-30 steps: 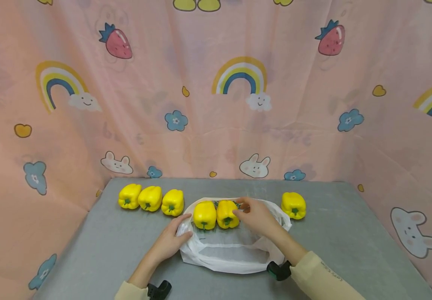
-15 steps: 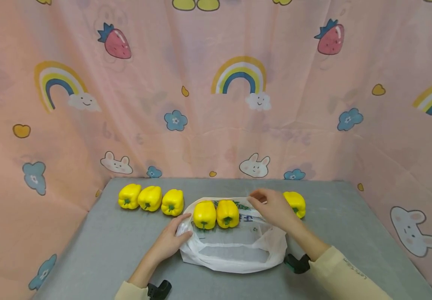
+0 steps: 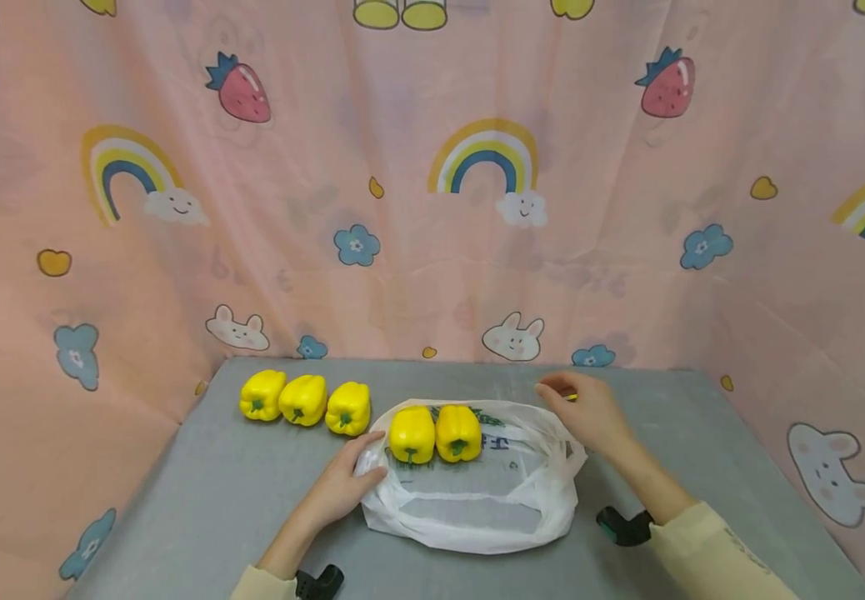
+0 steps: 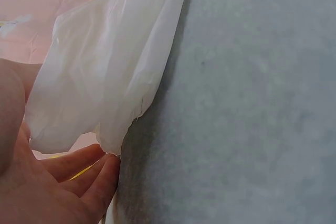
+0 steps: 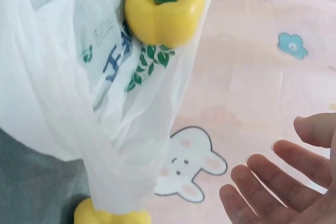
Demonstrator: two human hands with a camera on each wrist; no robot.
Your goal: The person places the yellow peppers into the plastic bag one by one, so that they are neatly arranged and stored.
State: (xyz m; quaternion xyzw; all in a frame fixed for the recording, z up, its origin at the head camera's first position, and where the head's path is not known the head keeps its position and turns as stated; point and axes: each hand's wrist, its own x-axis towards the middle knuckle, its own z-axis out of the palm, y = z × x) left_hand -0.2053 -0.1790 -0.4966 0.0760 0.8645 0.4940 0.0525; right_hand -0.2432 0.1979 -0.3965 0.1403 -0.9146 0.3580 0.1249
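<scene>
A white plastic bag [image 3: 470, 533] lies mouth-up on the grey table, with two yellow bell peppers [image 3: 412, 435] side by side in its opening. My left hand [image 3: 338, 483] holds the bag's left edge; in the left wrist view, white plastic passes between the thumb and the fingers [image 4: 100, 182]. Right of the bag, my right hand [image 3: 590, 412] hovers over a single bell pepper [image 5: 111, 217], which it almost wholly hides in the head view. The right wrist view has these fingers [image 5: 257, 184] spread and touching nothing.
Three more yellow bell peppers [image 3: 302, 400] stand in a row at the table's back left. The grey table [image 3: 252, 475] ends at a pink patterned curtain [image 3: 432, 275]. A bag handle [image 5: 118, 182] hangs near the lone pepper on the right.
My right hand has left the pepper in the bag and moved right, out over the lone pepper. The left hand stays at the bag's edge. The head view has shifted slightly.
</scene>
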